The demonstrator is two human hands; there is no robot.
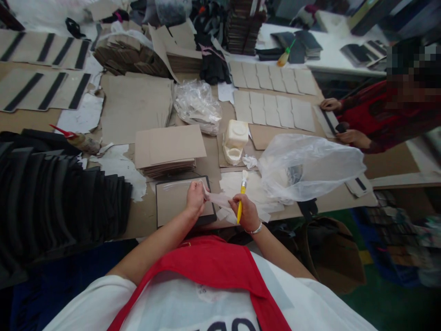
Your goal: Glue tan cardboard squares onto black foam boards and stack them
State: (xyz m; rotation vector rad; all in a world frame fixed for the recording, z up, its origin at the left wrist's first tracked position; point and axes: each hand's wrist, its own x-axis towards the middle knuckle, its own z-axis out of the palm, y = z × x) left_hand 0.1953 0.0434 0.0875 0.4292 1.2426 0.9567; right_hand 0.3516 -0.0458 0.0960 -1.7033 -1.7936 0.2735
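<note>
My right hand (pixel 245 212) is closed round a yellow-handled brush (pixel 241 198), bristles pointing up and away from me. My left hand (pixel 195 197) pinches one end of a pale strip of tissue or film (pixel 217 199) that stretches across to my right hand. Under my left hand lies a flat cardboard panel with a dark border (pixel 172 200) at the table's near edge. Behind it stands a stack of plain cardboard sheets (pixel 168 148). A white plastic glue jug (pixel 235 140) sits beyond the brush.
A large clear plastic bag (pixel 310 166) lies right of my hands. Black board stacks (pixel 55 193) fill the left. A red-nozzled glue bottle (pixel 81 140) lies left. Another person's hands (pixel 341 123) work at the far right by rows of grey panels (pixel 275 110).
</note>
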